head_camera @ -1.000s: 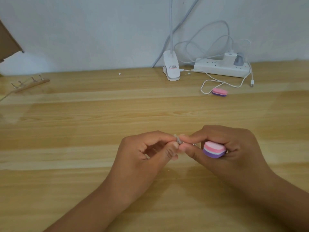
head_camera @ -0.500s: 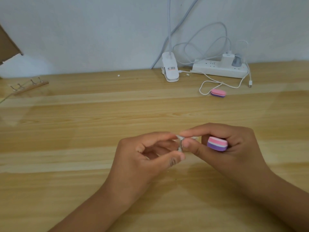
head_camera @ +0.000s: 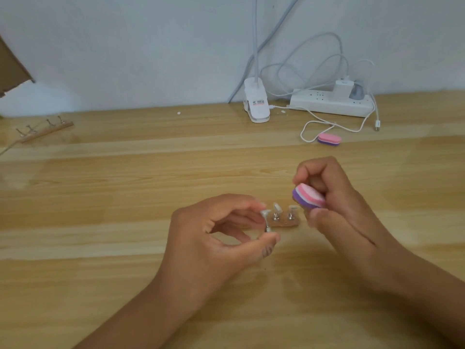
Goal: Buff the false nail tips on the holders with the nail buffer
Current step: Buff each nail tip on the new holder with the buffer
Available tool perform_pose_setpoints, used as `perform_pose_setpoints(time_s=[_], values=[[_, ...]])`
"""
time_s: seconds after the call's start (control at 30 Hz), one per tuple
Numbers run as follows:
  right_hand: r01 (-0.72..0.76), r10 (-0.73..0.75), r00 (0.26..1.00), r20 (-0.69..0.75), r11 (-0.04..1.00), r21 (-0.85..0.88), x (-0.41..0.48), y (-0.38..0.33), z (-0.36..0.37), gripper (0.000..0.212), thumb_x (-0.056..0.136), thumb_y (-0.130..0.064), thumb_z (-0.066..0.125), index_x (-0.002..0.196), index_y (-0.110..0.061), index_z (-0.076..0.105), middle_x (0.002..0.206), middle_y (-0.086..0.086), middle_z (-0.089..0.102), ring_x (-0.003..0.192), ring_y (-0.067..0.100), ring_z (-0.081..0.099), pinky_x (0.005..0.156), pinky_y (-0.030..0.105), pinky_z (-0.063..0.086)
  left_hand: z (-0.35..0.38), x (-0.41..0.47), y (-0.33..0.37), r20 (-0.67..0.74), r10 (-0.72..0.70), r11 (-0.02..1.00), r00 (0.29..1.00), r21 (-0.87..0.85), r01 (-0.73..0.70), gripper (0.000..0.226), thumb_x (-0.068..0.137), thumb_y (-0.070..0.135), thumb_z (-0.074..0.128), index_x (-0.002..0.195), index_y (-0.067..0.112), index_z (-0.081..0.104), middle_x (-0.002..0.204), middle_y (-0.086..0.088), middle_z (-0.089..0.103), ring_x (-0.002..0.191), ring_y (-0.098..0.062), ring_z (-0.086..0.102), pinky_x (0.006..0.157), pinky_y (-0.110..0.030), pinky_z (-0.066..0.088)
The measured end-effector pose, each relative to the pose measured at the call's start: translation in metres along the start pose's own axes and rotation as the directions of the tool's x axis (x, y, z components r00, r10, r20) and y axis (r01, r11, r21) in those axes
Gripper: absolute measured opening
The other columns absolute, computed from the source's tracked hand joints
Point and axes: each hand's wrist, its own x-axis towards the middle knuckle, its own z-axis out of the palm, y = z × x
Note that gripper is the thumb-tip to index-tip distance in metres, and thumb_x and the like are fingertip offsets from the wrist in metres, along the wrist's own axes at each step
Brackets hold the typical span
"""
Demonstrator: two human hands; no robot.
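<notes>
Here, the left hand (head_camera: 208,238) pinches one nail-tip holder (head_camera: 266,221) upright between thumb and forefinger. Just right of it, a wooden base (head_camera: 284,224) on the table (head_camera: 125,197) carries two more tips. Further right, the right hand (head_camera: 337,205) grips the nail buffer (head_camera: 308,197).

The left hand (head_camera: 208,238) pinches a single metal holder (head_camera: 266,222) between thumb and forefinger, with a pale nail tip (head_camera: 264,212) on its top. The right hand (head_camera: 334,210) grips a pink-and-purple nail buffer (head_camera: 309,199) just above a small wooden base (head_camera: 283,224) — two more tipped holders stand on it. Farther back on the wooden table (head_camera: 125,197) lie a second buffer (head_camera: 329,139), a white power strip (head_camera: 327,104) and a lamp clamp (head_camera: 256,104).
</notes>
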Motion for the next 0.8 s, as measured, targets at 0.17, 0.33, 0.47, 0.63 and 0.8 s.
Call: perform_pose_setpoints(time_s=[0.17,0.33,0.47,0.63,0.8], values=[[0.144,-0.131,0.989,0.075,0.967,-0.211,0.0,0.006,0.001,0.02,0.099,-0.025,0.045,0.118,-0.029,0.049,0.109,-0.019,0.052,0.101,0.006,0.054,0.088,0.01,0.038,0.0,0.001,-0.001,-0.032,0.035,0.994,0.999,0.106,-0.032,0.028,0.061,0.014,0.085,0.088,0.016,0.075,0.074,0.007,0.071,0.067,-0.011,0.07,0.059,-0.025,0.057],[0.345,-0.361,0.932,0.037,0.85,-0.398,0.003,0.012,0.007,0.026,0.095,-0.014,0.06,0.12,-0.017,0.066,0.121,0.002,0.057,0.11,0.019,0.056,0.095,0.025,0.044,0.001,0.0,0.002,0.0,-0.017,0.997,1.0,0.076,0.017,0.029,0.063,0.012,0.084,0.09,0.021,0.076,0.078,0.008,0.074,0.067,-0.012,0.071,0.061,-0.026,0.058],[0.344,-0.388,0.922,0.0,0.815,-0.466,0.006,0.017,-0.001,0.024,0.09,-0.006,0.07,0.113,-0.009,0.071,0.108,0.006,0.066,0.097,0.019,0.063,0.088,0.027,0.05,0.002,0.001,-0.001,-0.038,-0.142,0.989,0.989,-0.046,0.14,0.03,0.057,0.013,0.086,0.084,0.022,0.075,0.071,0.003,0.073,0.061,-0.009,0.069,0.057,-0.017,0.054],[0.281,-0.335,0.937,-0.097,0.889,-0.361,0.007,0.015,0.003,0.033,0.084,-0.005,0.072,0.116,-0.013,0.069,0.106,0.004,0.065,0.1,0.008,0.063,0.089,0.017,0.047,0.002,0.001,-0.002,-0.03,-0.16,0.982,0.987,-0.11,0.156,0.031,0.055,0.012,0.088,0.083,0.018,0.075,0.07,0.0,0.073,0.059,-0.01,0.069,0.056,-0.015,0.052],[0.338,-0.381,0.924,-0.025,0.847,-0.411,0.005,0.018,0.003,0.03,0.085,-0.001,0.071,0.115,-0.007,0.071,0.106,0.01,0.067,0.097,0.017,0.066,0.087,0.023,0.051,0.001,0.0,-0.001,-0.032,-0.12,0.988,0.992,-0.103,0.116,0.034,0.055,0.014,0.089,0.086,0.02,0.076,0.072,0.0,0.074,0.061,-0.01,0.07,0.058,-0.016,0.053]])
